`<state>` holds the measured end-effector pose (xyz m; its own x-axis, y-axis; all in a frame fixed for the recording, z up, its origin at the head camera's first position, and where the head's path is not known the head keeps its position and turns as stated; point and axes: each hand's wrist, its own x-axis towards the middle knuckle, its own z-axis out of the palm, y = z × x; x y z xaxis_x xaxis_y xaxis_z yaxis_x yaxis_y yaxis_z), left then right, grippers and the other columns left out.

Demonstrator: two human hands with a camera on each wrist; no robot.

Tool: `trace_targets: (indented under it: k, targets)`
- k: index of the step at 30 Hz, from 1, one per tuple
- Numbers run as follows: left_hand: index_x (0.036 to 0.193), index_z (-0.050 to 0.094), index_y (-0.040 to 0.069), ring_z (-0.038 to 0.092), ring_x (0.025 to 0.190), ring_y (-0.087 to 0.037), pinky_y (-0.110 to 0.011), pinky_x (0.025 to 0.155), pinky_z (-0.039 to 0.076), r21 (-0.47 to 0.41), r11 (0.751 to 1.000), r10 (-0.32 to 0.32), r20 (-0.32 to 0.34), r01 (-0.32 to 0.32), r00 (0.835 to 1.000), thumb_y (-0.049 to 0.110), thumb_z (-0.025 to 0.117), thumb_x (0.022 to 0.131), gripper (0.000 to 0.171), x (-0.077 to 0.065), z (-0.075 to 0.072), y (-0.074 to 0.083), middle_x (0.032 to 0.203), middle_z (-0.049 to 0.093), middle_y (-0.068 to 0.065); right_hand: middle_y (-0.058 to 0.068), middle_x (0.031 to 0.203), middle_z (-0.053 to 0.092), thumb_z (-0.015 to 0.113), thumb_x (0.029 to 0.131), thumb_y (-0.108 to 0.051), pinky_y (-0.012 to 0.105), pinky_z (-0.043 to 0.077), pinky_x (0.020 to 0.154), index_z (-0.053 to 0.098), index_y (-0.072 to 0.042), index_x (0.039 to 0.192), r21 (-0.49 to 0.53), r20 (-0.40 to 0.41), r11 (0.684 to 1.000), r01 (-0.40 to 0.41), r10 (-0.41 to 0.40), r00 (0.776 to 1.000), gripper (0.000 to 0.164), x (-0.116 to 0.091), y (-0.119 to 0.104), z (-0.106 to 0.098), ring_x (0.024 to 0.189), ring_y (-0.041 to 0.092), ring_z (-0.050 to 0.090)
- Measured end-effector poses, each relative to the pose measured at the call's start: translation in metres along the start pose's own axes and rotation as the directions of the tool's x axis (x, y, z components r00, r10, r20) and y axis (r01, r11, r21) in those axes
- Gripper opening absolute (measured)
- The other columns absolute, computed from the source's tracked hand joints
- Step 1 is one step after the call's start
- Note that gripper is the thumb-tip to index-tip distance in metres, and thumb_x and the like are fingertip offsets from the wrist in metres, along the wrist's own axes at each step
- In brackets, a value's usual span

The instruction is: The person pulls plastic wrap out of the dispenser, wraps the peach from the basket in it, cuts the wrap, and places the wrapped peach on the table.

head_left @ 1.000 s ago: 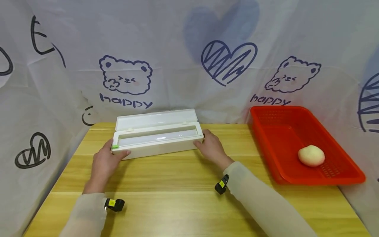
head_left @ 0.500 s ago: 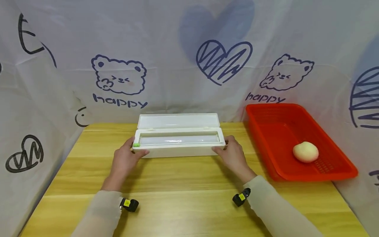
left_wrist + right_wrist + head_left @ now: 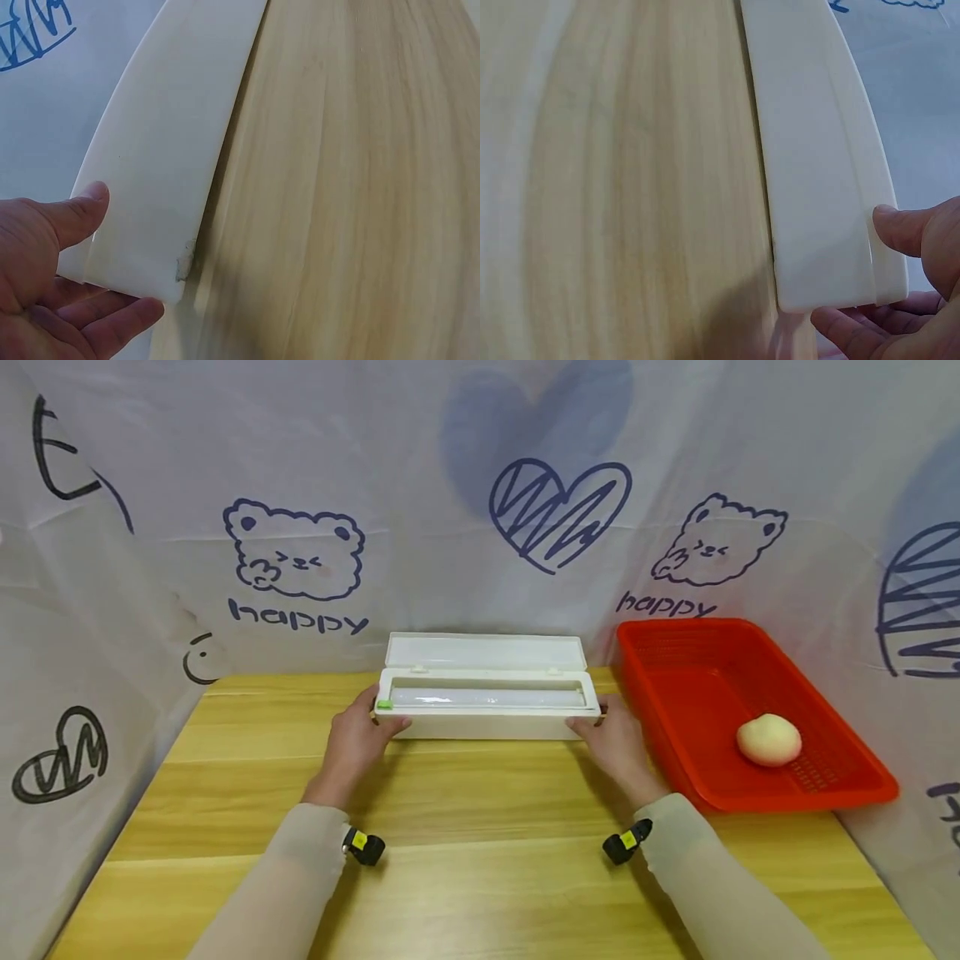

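A long white cling film dispenser box stands near the back edge of the table, its lid raised. Inside it lies a shiny whitish roll, and a green tab marks its left front corner. My left hand grips the left end, thumb on the front face and fingers around the end. At the right end my right hand holds the box the same way. In the left wrist view the thumb presses the front wall; the right wrist view shows fingertips at the end's lower edge.
A red plastic basket stands on the right side of the wooden table. One pale round peach-like fruit lies in it. A white printed cloth hangs close behind the box.
Both hands have moved the box to the right along the table and straightened it from its slant, ending a little farther back. The head view has shifted slightly. The lid has stayed up.
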<state>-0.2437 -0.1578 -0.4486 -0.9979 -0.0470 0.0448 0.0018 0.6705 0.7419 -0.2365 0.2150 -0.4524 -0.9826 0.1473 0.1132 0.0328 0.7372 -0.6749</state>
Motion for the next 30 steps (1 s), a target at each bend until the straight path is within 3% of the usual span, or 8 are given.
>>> trace_targets:
  k: [6,13,18,30]
  targets:
    - [0.152,0.028,0.013,0.052,0.112,-0.029,-0.050,0.099,0.046,-0.019,0.999,-0.041,0.012,0.041,0.999,0.041,0.066,0.090,0.078,0.004,0.004,0.001,0.150,0.043,-0.012,0.019,0.110,0.061,0.070,0.087,-0.035,0.048,0.048,0.081,0.047,0.000,0.128,0.005,-0.009,1.000,-0.018,0.018,1.000,0.058,0.007,0.000,-0.001,0.091,0.034,0.055]
    - [0.151,0.031,0.012,0.049,0.121,-0.029,-0.052,0.104,0.042,-0.003,1.000,-0.020,0.016,0.020,1.000,0.041,0.066,0.090,0.076,0.008,0.004,-0.001,0.149,0.044,-0.013,0.018,0.109,0.061,0.069,0.088,-0.035,0.047,0.048,0.081,0.047,-0.002,0.129,0.017,-0.008,0.999,-0.046,0.046,0.999,0.058,0.010,-0.002,-0.001,0.092,0.033,0.055]
    - [0.149,0.033,0.010,0.051,0.112,-0.028,-0.051,0.102,0.043,0.009,1.000,0.008,0.010,-0.008,1.000,0.039,0.066,0.091,0.073,0.010,0.004,-0.001,0.146,0.047,-0.014,0.018,0.112,0.061,0.068,0.089,-0.036,0.048,0.049,0.083,0.046,-0.003,0.132,0.026,0.001,0.999,-0.047,0.047,0.999,0.059,0.012,-0.001,0.000,0.094,0.033,0.055]
    - [0.150,0.030,0.010,0.052,0.107,-0.029,-0.049,0.097,0.046,-0.004,1.000,-0.015,0.007,0.015,1.000,0.039,0.066,0.090,0.076,0.007,0.005,0.000,0.147,0.045,-0.015,0.017,0.118,0.060,0.070,0.088,-0.036,0.047,0.050,0.084,0.045,-0.005,0.133,0.053,0.000,0.997,-0.054,0.054,0.999,0.060,0.014,0.004,0.001,0.097,0.032,0.055]
